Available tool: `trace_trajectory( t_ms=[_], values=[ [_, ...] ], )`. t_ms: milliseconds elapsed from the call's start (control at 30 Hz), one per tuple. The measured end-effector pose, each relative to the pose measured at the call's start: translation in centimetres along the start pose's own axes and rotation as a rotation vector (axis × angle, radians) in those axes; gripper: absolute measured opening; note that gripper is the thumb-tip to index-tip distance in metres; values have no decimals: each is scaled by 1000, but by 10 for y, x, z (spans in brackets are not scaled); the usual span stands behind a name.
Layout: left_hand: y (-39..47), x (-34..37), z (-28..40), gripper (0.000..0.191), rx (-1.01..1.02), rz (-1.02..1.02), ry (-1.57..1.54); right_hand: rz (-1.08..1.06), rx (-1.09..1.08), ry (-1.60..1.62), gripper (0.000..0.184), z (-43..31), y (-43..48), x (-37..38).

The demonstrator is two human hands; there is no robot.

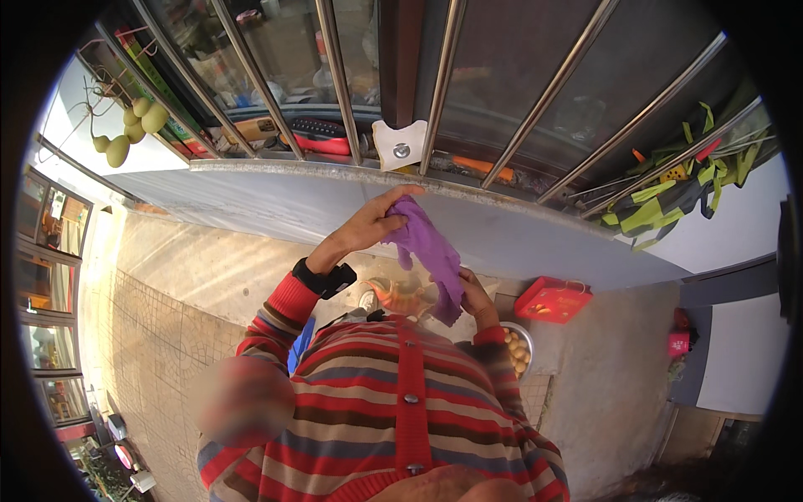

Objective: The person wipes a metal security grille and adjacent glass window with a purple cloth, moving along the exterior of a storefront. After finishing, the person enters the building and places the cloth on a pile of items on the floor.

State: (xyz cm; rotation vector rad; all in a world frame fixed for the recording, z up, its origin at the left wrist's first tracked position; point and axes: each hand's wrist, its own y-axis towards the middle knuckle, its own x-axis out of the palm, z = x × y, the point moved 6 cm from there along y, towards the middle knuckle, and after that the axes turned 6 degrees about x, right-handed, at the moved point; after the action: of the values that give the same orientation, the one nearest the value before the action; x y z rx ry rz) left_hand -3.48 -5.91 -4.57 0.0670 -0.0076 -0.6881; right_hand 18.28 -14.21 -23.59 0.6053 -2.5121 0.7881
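A purple cloth point(430, 241) hangs stretched at a slant between my two hands, in front of the window ledge. My left hand point(376, 219) grips its upper end between thumb and fingers; a black band is on that wrist. My right hand point(475, 295) is at the cloth's lower right edge, its fingers partly hidden behind the fabric. Below the cloth, an orange patterned item point(398, 296), whose kind I cannot tell, lies near a shoe point(368, 300).
Metal bars point(339, 81) cover the window above a stone ledge point(276, 165). Green gourds point(135, 125) hang at left, a green-and-black bag point(659, 204) at right. On the floor stand a red paper bag point(552, 300) and a metal basin point(529, 345) of round yellowish produce.
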Motion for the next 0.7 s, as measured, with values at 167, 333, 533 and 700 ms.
trace_trajectory(
  t_ms=[167,333,533,700],
  values=[
    [-15,22,-43,64,-83,24,213,-38,-372,425,53,-27,-7,17],
    [-30,81,-50,79,-215,-316,-120,26,-363,481,55,-44,13,36],
    [-38,46,-56,68,-41,-201,253,9,-245,589,53,-41,29,39],
    [-71,-7,-96,46,-117,-87,454,218,-217,462,46,-39,44,28]
  ],
)
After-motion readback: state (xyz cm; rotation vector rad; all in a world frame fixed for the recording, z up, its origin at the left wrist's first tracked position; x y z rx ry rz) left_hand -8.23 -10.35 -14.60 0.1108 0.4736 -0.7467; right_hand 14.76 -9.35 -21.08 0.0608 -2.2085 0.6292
